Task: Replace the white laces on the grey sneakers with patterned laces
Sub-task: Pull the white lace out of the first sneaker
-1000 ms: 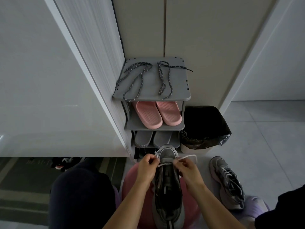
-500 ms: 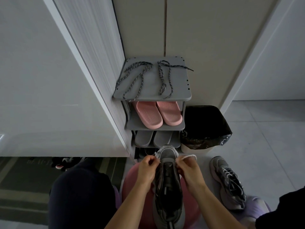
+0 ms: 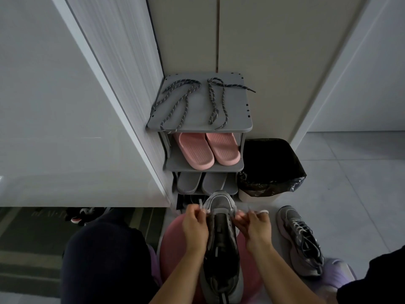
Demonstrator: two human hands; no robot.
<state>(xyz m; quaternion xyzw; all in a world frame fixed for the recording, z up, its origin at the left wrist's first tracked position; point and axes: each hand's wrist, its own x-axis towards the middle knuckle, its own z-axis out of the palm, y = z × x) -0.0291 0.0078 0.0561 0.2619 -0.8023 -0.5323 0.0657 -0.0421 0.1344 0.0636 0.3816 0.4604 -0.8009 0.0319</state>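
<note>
In the head view we took the grey three-tier plastic shoe rack (image 3: 198, 113) as our landmark. Just in front of its bottom tier, the grey mesh sneaker with a dark tongue (image 3: 221, 249) lay sole-down on a pink rounded seat (image 3: 173, 249). Its long axis ran straight away from the person, toe towards the rack and heel towards the body. We judged that this put the toe-end eyelets within reach of both hands and kept the shoe from rolling. The left hand (image 3: 194, 224) and the right hand (image 3: 255, 227) flanked the sneaker near its toe, fingers curled, each pinching an end of the flat white lace (image 3: 262, 212). Blur kept us from telling which eyelets the lace ran through. The throat behind the hands looked bare, so we reckoned this shoe was nearly unlaced. On the rack's top shelf the two dark speckled rope laces (image 3: 175, 102) lay side by side and apart, probably set out ready. On the tiled floor (image 3: 350, 194) to the right of the rack's foot, the second grey sneaker (image 3: 300, 240) also pointed its toe rackward, with its lacing in place. Pink foam slippers (image 3: 206, 150) sat on the middle tier and grey slippers (image 3: 201, 183) on the lowest. A bin lined with a black bag (image 3: 269, 167) stood just right of the rack.
</note>
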